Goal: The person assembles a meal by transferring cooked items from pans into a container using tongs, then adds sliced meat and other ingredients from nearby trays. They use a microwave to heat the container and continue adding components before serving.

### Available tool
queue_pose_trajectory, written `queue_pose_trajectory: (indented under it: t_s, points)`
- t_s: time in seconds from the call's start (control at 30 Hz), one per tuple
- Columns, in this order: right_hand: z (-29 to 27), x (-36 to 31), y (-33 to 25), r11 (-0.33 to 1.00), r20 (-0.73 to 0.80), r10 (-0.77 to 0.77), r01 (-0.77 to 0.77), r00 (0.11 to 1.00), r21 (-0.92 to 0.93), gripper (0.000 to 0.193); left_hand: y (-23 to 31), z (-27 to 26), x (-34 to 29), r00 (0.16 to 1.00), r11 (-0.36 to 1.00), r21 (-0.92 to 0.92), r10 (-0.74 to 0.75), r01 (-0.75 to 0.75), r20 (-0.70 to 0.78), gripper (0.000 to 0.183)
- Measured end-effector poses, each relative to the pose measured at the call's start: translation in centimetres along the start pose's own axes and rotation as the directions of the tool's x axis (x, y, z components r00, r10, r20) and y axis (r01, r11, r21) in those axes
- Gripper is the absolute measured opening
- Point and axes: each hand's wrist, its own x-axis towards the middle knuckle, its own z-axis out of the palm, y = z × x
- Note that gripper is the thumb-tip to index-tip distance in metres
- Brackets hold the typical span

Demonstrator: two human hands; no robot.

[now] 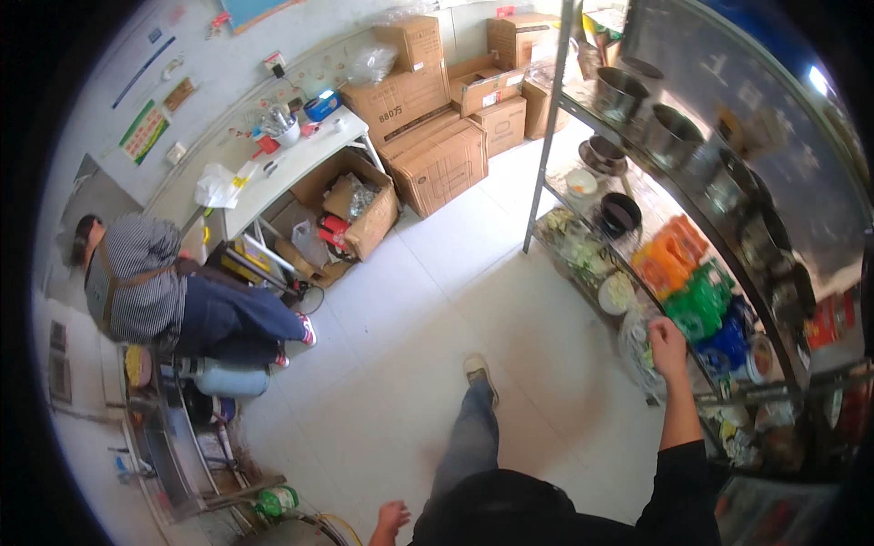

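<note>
My right hand [667, 348] is stretched out to the right, beside the metal shelf rack, with its fingers curled closed. Right against those fingers is a clear plastic bag [635, 338] with something pale green in it. Whether the fingers grip the bag or something smaller, I cannot make out. My left hand [391, 519] hangs low at the bottom edge, its fingers loosely bent and partly apart, holding nothing visible. Close to the right hand on the rack are blue plastic bags [726, 344], green plastic bags [696, 305] and orange plastic bags [671, 255].
Steel pots [674, 135] line the rack's upper shelf; leafy vegetables [574, 241] lie low on it. Cardboard boxes [437, 168] are stacked at the back. Another person [146, 273] stands at left by a white table [305, 150]. A gas cylinder [232, 378] lies near them.
</note>
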Motion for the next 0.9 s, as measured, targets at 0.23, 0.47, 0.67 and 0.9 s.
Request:
queue_pose_trajectory:
  t_s: [0.23,0.47,0.67,0.9]
  points:
    - [17.5,20.7,-16.8,0.999,0.599,-0.024,0.032,0.8,-0.003,0.03,32.8,2.3,19.8,0.989,0.798,0.585,0.136,-0.146,0.062,0.036]
    - [33.6,40.1,-24.2,0.993,0.813,0.112,-0.028,0.571,-0.117,0.041,76.6,1.6,34.7,0.868,0.846,-0.197,0.487,-0.496,-0.095,0.021]
    - [50.6,66.3,-24.0,0.989,0.797,0.067,0.066,0.601,-0.134,0.04,93.4,1.5,49.1,0.924,0.917,-0.147,0.346,-0.37,-0.162,0.017]
    - [50.0,89.9,-26.8,0.93,0.752,0.102,0.206,0.651,-0.305,0.036,108.0,5.5,55.7,0.968,0.963,-0.092,0.252,-0.252,-0.006,0.023]
